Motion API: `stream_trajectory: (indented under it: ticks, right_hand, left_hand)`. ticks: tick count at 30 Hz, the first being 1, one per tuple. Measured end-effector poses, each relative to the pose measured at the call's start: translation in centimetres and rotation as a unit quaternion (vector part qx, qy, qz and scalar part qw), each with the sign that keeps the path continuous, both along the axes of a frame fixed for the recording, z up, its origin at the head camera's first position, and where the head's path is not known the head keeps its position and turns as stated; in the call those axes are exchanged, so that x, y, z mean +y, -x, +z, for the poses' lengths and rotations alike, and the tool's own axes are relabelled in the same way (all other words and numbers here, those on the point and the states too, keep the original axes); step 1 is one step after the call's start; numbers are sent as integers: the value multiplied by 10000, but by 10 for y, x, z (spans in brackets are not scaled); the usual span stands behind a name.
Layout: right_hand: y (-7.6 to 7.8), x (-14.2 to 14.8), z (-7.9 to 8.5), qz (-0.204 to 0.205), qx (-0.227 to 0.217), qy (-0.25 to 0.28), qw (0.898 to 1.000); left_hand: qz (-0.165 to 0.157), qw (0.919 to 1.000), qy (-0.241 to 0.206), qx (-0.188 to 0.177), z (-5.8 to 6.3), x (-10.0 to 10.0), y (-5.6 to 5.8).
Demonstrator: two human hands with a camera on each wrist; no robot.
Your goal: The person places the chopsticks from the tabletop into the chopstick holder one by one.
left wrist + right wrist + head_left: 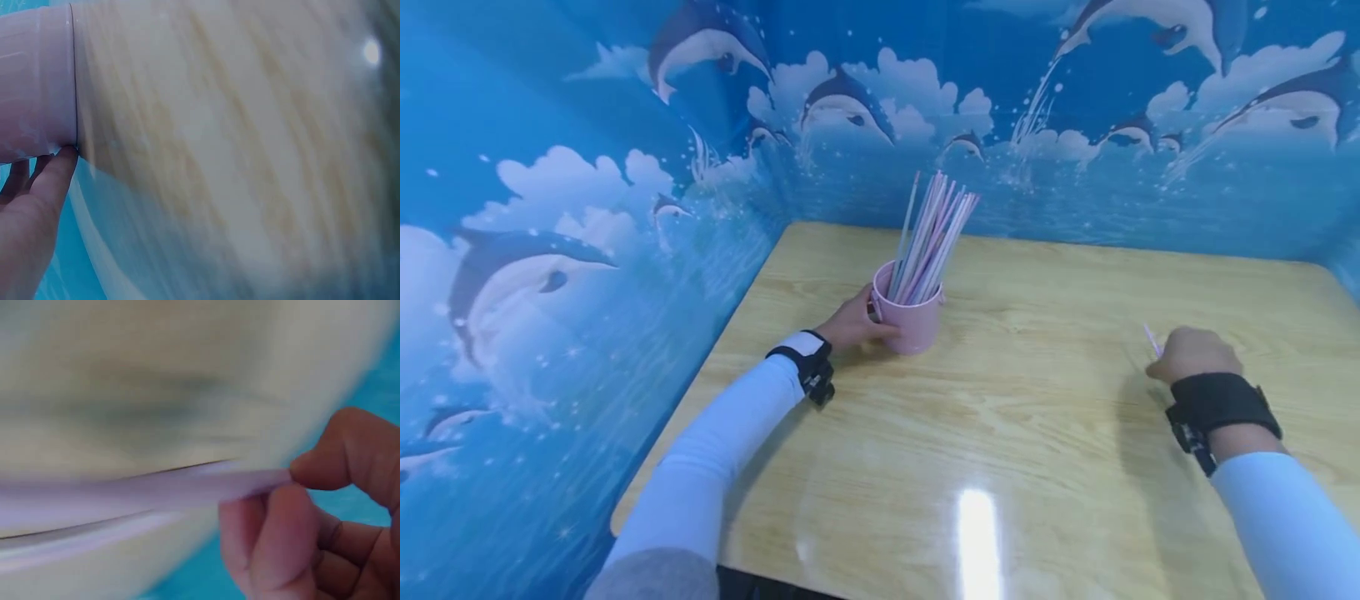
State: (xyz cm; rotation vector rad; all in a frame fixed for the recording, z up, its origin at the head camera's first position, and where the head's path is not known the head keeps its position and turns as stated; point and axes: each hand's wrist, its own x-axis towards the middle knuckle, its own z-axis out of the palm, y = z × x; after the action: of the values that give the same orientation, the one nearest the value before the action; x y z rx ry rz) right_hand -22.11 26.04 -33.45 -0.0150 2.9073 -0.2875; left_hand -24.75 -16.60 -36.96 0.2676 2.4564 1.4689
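A pink bucket point(908, 321) stands upright on the table, packed with long thin pink, white and lilac straws point(928, 242) that lean to the right. My left hand point(859, 321) grips the bucket's left side, thumb across its front. In the left wrist view, fingertips touch the bucket's wall point(37, 87) near its base. Far to the right, my right hand point(1198, 354) is low over the table. Between its thumb and fingers it pinches the end of a pale lilac straw point(187, 487). A second pale strip point(94, 537) runs just beside that straw, blurred.
The wood-grain table point(1000, 417) has a bright light reflection near its front. A blue backdrop point(880, 167) printed with dolphins and clouds borders the table at the back and left. Black straps with small cameras circle both wrists.
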Motion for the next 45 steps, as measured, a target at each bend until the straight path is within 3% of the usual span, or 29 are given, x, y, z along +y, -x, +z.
stream_trajectory:
  ticks: [2, 4, 7, 10, 14, 15, 16, 18, 19, 23, 30, 36, 41, 45]
  right_hand:
    - [8, -27, 24, 75, 632, 230, 9977]
    - [11, -59, 53, 216, 1377, 692, 9878]
    - [9, -112, 98, 499, 2417, 1621, 9554]
    - [3, -165, 129, 958, 3344, 2611, 9005]
    - [0, -220, 143, 1653, 4140, 3755, 8126]
    - [1, -229, 143, 1758, 4233, 3908, 7982]
    - [4, -236, 141, 1823, 4260, 4009, 7903]
    - [11, -245, 134, 1831, 4213, 4063, 7898]
    - [15, -247, 130, 1799, 4165, 4023, 7952]
    - [28, -248, 109, 1588, 3788, 3859, 8260]
    - [37, -248, 79, 1288, 3018, 3652, 8712]
    - [38, -253, 60, 1037, 2323, 3385, 9059]
    - [38, -245, 57, 1079, 2007, 3210, 9193]
    - [38, -218, 62, 1096, 2185, 2975, 9229]
  left_hand:
    - [49, 10000, -38, 11, -1, -2, 0]
    - [57, 9999, -86, -1, -2, -4, 0]
    - [21, 9999, -131, 33, -4, -7, 0]
    - [83, 9999, -126, 43, -4, -11, 1]
    - [213, 9997, -142, -14, -8, -15, 8]
    - [226, 9996, -171, -37, -10, -16, 11]
    - [227, 9996, -185, -37, -12, -17, 14]
    - [211, 9996, -182, -1, -17, -18, 18]
    - [203, 9996, -171, 30, -20, -19, 20]
    - [212, 9997, -57, 67, -24, -18, 21]
    - [57, 10000, -5, -30, 0, -9, 3]
    - [181, 9997, -49, -163, -14, -8, 11]
    - [164, 9998, 117, -96, -28, -7, 17]
    - [226, 9995, 172, -139, -27, -5, 18]
